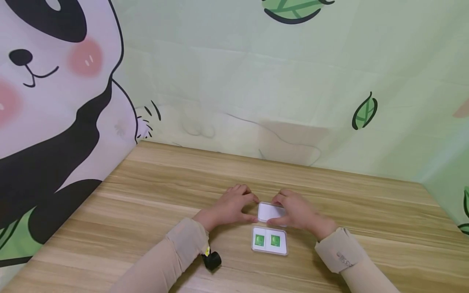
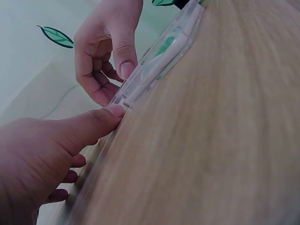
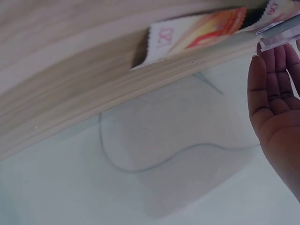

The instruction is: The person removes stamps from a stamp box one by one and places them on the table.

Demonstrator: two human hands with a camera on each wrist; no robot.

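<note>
In the head view a small clear plastic case [image 1: 269, 212] with a white inside lies between the hands. The left hand [image 1: 234, 205] grips its left end, thumb and index finger at two corners. From the right, the right hand [image 1: 296, 209] holds it with thumb on the near edge and fingers at the far edge, covering that end. The left wrist view shows the left thumb [image 2: 115, 111] on the case's corner. Just nearer the person lies a second clear case [image 1: 280, 248] with two green stamp-like pictures. In the right wrist view, a perforated stamp [image 3: 192, 37] marked 120 lies near the fingers.
Part of another stamp [image 3: 276, 11], marked 80, shows beside the case. A wood-grain table [image 1: 146, 183] lies beneath, its far edge against a leaf-printed wall cloth [image 1: 220, 81]. A black camera [image 1: 211, 260] hangs below the left cuff.
</note>
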